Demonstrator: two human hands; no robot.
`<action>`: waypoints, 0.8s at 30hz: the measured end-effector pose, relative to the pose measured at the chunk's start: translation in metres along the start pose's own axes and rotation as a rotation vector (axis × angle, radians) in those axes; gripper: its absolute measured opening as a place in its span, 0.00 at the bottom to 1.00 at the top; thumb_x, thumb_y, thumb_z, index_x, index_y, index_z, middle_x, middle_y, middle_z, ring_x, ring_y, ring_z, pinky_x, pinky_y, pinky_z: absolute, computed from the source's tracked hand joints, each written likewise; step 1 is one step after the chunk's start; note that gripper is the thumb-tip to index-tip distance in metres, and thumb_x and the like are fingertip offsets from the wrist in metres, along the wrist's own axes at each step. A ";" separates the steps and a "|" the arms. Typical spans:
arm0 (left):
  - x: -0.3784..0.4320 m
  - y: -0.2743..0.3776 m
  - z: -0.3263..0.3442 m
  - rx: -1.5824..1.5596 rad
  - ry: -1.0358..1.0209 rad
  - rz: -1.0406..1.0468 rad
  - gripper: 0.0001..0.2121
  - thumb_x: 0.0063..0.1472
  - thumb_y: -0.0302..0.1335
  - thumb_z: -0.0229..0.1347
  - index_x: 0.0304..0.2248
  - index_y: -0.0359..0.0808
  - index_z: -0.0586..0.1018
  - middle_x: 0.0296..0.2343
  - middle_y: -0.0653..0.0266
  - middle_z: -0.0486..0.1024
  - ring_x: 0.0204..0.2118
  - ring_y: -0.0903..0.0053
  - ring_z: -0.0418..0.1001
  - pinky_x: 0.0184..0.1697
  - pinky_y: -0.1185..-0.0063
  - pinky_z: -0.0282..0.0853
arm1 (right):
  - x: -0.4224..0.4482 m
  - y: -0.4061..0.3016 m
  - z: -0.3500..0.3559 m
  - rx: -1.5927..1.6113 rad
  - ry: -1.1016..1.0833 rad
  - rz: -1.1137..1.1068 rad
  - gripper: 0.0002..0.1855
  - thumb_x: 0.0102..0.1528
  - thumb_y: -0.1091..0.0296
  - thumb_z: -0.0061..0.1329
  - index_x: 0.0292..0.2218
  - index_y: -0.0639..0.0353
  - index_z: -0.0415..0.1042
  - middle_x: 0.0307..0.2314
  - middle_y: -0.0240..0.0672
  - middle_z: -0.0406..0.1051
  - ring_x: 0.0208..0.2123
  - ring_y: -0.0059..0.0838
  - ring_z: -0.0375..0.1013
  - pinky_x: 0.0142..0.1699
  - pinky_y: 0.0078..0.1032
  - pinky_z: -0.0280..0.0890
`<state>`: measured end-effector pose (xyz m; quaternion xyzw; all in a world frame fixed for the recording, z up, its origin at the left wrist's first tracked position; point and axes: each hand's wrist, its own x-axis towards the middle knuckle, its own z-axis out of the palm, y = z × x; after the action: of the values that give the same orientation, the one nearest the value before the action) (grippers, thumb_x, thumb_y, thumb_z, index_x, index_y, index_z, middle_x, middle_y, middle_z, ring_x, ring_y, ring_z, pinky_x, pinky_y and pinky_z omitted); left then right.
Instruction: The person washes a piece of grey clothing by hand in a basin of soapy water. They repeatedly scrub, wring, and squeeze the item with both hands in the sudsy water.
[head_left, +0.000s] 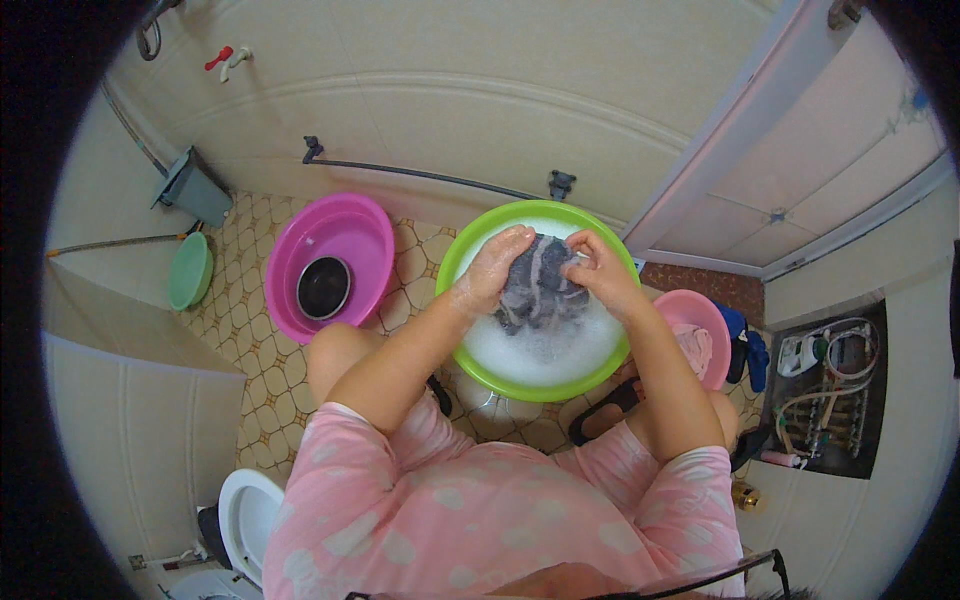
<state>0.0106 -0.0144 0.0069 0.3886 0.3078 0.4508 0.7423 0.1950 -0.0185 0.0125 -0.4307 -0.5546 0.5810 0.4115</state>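
A wet dark grey cloth, streaked with suds, is held up in both hands over a green plastic basin. White foam fills the basin around the cloth's lower part. My left hand grips the cloth's left edge, with soapy water on the skin and wrist. At the right upper edge, my right hand pinches the cloth between thumb and fingers. How far the cloth reaches into the water is hidden by the foam.
A magenta basin with a dark round bowl stands left. Right is a pink basin holding pink cloth, beside blue slippers. A grey bin, green basin, wall pipe and toilet seat are around.
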 end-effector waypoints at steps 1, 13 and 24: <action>-0.001 0.003 -0.001 -0.110 -0.002 -0.041 0.10 0.58 0.35 0.44 0.31 0.37 0.69 0.26 0.69 0.68 0.29 0.83 0.68 0.34 0.82 0.65 | 0.001 0.003 0.001 -0.139 -0.014 -0.017 0.12 0.43 0.73 0.48 0.31 0.60 0.63 0.23 0.31 0.64 0.28 0.20 0.65 0.34 0.17 0.60; -0.007 0.026 -0.017 -0.495 -0.002 -0.158 0.16 0.57 0.41 0.45 0.31 0.34 0.73 0.28 0.60 0.74 0.31 0.72 0.72 0.38 0.74 0.67 | 0.008 0.044 -0.031 -0.192 0.010 0.118 0.14 0.44 0.73 0.44 0.36 0.60 0.64 0.26 0.37 0.66 0.30 0.27 0.65 0.37 0.24 0.59; -0.009 0.029 -0.035 -0.445 -0.029 -0.181 0.17 0.57 0.41 0.45 0.33 0.32 0.72 0.30 0.60 0.74 0.33 0.72 0.72 0.39 0.74 0.67 | -0.014 0.002 -0.029 -0.575 -0.209 -0.092 0.20 0.45 0.59 0.51 0.38 0.60 0.67 0.33 0.34 0.66 0.37 0.26 0.64 0.43 0.20 0.57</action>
<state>-0.0336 -0.0032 0.0145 0.1925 0.2239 0.4336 0.8513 0.2269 -0.0240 0.0103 -0.4419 -0.7545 0.4222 0.2393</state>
